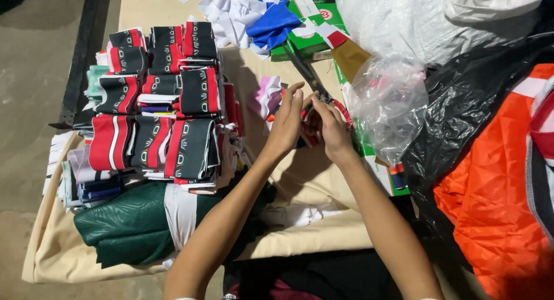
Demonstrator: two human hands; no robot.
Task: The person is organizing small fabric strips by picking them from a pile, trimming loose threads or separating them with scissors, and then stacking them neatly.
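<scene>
Both my forearms reach forward from the bottom edge, meeting over the cream cloth (323,236) that covers the bench. My left hand (287,124) stands on edge with its fingers straight and pressed together, steadying a small red and black piece of fabric (307,139) against the other hand. My right hand (330,127) curls around the red handles of the scissors (314,83), whose dark blades point away from me; the grip is closed on them, though I cannot tell whether the blades are parted. The piece sits between my two palms, mostly hidden, so it stays taut enough to trim.

Left of my hands rise the stacks of folded red, black and white pieces (158,104), bundled close so they are within reach. A dark green cloth (130,225) lies in front of them. Beyond my hands are white and blue scraps (254,14), a green box (309,40), and a clear plastic bag (389,107). An orange garment (496,196) lies at my right.
</scene>
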